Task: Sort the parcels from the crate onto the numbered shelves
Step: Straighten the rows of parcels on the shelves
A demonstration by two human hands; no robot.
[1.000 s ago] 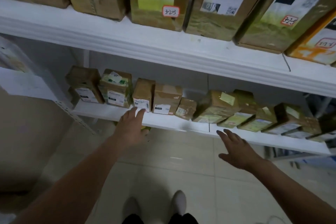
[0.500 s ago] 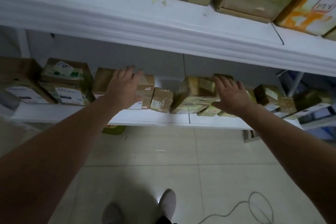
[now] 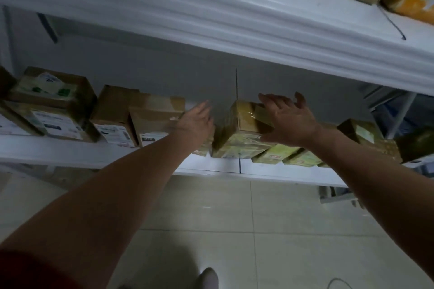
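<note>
Left grip (image 3: 196, 121) flat, fingers straight, holding nothing, in gap beside plain brown cardboard box (image 3: 152, 119). Guessing it's making room. Right grip (image 3: 290, 122) wide, fingers spread over top of glossy tape-wrapped yellowish cardboard parcel (image 3: 239, 134), probably steadying it. Parcel sits skewed near front edge of white lower shelf (image 3: 70, 150), at board seam.

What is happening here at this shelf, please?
A person stands at the lower shelf with both arms stretched in. The left hand, fingers straight, reaches into the gap between a brown box and a tape-wrapped parcel. The right hand is spread open over that parcel's top. Neither hand grips anything.
</note>
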